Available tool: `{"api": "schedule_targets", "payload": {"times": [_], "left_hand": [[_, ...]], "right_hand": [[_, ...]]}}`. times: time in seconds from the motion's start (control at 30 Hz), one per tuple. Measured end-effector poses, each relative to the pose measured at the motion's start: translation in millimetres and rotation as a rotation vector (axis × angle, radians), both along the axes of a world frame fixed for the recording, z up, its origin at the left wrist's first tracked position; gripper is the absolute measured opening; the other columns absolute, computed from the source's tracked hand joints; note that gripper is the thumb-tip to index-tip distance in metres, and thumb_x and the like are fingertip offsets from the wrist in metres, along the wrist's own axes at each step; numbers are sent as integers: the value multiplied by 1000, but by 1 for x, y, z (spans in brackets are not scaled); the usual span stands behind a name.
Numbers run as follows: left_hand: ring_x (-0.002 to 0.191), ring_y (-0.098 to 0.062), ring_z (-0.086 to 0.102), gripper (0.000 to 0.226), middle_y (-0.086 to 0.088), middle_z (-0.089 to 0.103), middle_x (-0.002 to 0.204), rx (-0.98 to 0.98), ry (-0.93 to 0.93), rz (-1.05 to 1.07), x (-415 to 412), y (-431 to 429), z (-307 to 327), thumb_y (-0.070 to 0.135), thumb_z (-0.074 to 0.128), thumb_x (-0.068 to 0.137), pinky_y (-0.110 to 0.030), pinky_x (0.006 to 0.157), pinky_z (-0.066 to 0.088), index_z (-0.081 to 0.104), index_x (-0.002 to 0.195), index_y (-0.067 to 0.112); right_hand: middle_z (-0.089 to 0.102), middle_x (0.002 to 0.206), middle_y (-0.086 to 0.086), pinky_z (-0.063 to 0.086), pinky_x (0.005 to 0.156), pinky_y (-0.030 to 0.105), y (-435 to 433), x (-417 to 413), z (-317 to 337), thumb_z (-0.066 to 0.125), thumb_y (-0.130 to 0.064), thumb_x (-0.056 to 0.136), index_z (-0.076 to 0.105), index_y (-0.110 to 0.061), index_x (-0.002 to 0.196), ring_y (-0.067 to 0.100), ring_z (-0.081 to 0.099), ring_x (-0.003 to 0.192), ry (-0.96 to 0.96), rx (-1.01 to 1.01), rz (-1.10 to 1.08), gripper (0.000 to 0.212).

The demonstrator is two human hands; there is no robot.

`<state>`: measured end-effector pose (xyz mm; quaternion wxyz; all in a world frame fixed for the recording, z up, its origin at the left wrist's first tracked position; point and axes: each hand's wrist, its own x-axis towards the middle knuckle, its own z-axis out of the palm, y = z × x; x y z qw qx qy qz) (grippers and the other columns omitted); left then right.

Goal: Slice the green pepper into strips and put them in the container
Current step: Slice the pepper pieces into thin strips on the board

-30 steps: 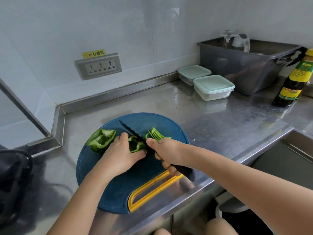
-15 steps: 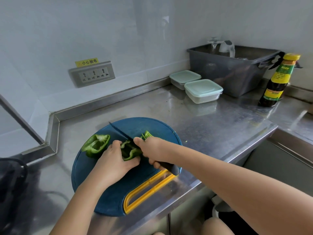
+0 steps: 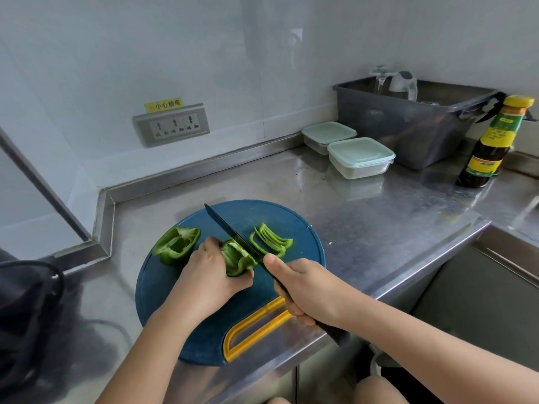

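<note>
- Right hand (image 3: 310,291): grip wrapped round the handle of the knife (image 3: 229,228), thumb laid forward toward the blade. The blade runs diagonally from the hand, up and to the left, with its tip over the far part of the cutting board (image 3: 163,293).
- Left hand (image 3: 208,277): grip curled over the pepper piece (image 3: 237,259), pinning it to the board. The fingertips are hidden behind the piece, so how far they sit from the edge cannot be told.
- Governing relation: the pepper piece lies immediately left of the blade and touches its flank. The piece's cut face runs parallel to the blade. The holding hand is on the far side of the piece from the edge.
- Cut strips (image 3: 271,240): a loose fan on the right of the blade, just beside it, lying roughly parallel to it.
- Second pepper half (image 3: 176,247): uncut, hollow side up, on the board left of the left hand.
- Judgement: the step in hand is slicing. The next stroke calls for the blade to index leftward into the piece and descend parallel to the cut face.
- Container (image 3: 360,157): lidded, on the counter (image 3: 364,228), well apart to the far right. The right hand is the nearer one. No strips are in it yet.
</note>
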<state>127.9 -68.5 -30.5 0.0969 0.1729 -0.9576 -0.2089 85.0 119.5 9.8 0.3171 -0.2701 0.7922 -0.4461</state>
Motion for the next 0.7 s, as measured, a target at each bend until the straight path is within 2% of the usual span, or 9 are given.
{"api": "schedule_targets", "payload": {"times": [0.13, 0.3, 0.4, 0.53, 0.63, 0.7], "left_hand": [[96, -20, 51, 51, -2, 47, 100, -49, -1, -13, -1, 3, -1, 50, 65, 72, -27, 79, 42, 55, 104, 11], [91, -22, 52, 43, -4, 47, 95, -96, 9, -28, 0, 5, 1, 47, 64, 76, -29, 76, 42, 56, 97, 10], [91, -23, 52, 41, -4, 47, 95, -117, 26, -51, 0, 6, 2, 45, 64, 79, -29, 74, 39, 55, 97, 10], [93, -21, 56, 46, -3, 54, 98, -56, 30, -81, -1, 6, 3, 48, 66, 79, -34, 79, 45, 49, 105, 13], [91, -21, 59, 66, -1, 59, 98, -15, -3, -40, -1, 5, 4, 66, 59, 66, -38, 76, 49, 46, 107, 15], [94, -23, 58, 64, -4, 59, 102, -49, -23, -24, -2, 7, 4, 61, 63, 70, -38, 78, 49, 46, 110, 13]], "right_hand": [[26, 51, 5, 26, 37, 21, 2, 8, -7, 30, -55, 98, 40, -9, 67, 15, 23, 38, -27, -51, -31, 56], [29, 49, 1, 31, 52, 28, -2, 7, -11, 28, -57, 96, 34, -12, 62, 15, 28, 42, 154, -21, -23, 58], [27, 52, 1, 29, 54, 29, -6, 5, -12, 27, -58, 96, 30, -15, 59, 16, 26, 45, 184, -7, -18, 57], [27, 53, 1, 28, 53, 29, -8, 9, -14, 25, -58, 97, 29, -14, 61, 15, 25, 46, 220, 30, -1, 57], [26, 54, 0, 25, 51, 29, -8, 12, -16, 24, -56, 98, 27, -15, 60, 13, 23, 46, 280, 48, 1, 56], [25, 54, 0, 24, 51, 28, -7, 12, -17, 23, -55, 98, 26, -14, 60, 13, 22, 47, 308, 60, 6, 56]]}}
